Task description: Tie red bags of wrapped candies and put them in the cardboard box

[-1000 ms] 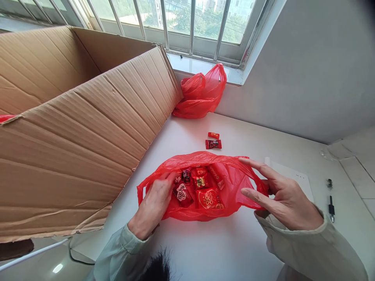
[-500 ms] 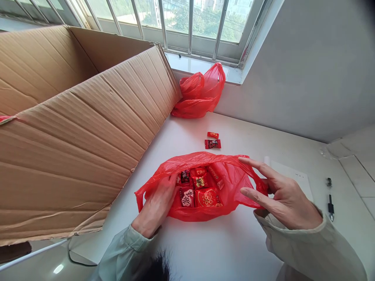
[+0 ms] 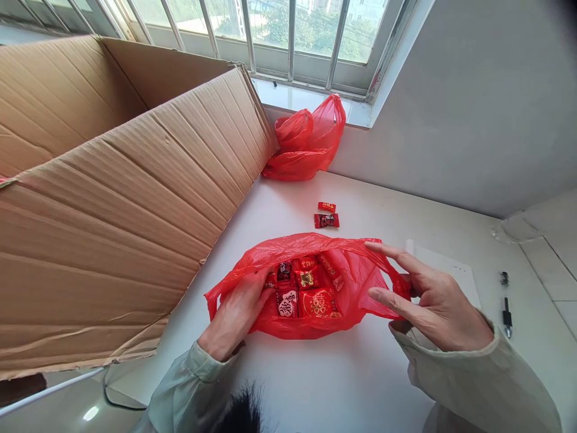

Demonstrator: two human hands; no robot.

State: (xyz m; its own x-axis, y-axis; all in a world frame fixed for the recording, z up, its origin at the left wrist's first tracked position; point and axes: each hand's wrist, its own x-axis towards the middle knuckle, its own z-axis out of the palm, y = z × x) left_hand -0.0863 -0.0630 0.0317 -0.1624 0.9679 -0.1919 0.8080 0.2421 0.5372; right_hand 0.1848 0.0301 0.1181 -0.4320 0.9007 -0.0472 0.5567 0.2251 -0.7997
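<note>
A red plastic bag point(image 3: 288, 328) lies on the white table with its mouth spread open. Inside it are several wrapped sweets, among them a red packet with a gold double-happiness sign point(image 3: 318, 302), a pink-and-white packet point(image 3: 287, 302) and a gold-fronted sweet point(image 3: 307, 278). My left hand point(image 3: 238, 307) reaches into the bag's left side, beside a small red sweet point(image 3: 270, 279); its fingertips are partly hidden. At the right, my right hand point(image 3: 426, 294) has its lower fingers hooked round the bag's handle, thumb and index finger apart. Beyond the bag lie two wrapped sweets point(image 3: 326, 221).
A large open cardboard box point(image 3: 135, 210) takes up the left side. Another red plastic bag point(image 3: 311, 147) rests by the barred window. To the right are a white sheet point(image 3: 451, 270) and a black pen point(image 3: 507, 317).
My left hand has shifted slightly left and back inside the bag, showing more of the small red sweet. My right hand keeps its hold. The view has moved a little.
</note>
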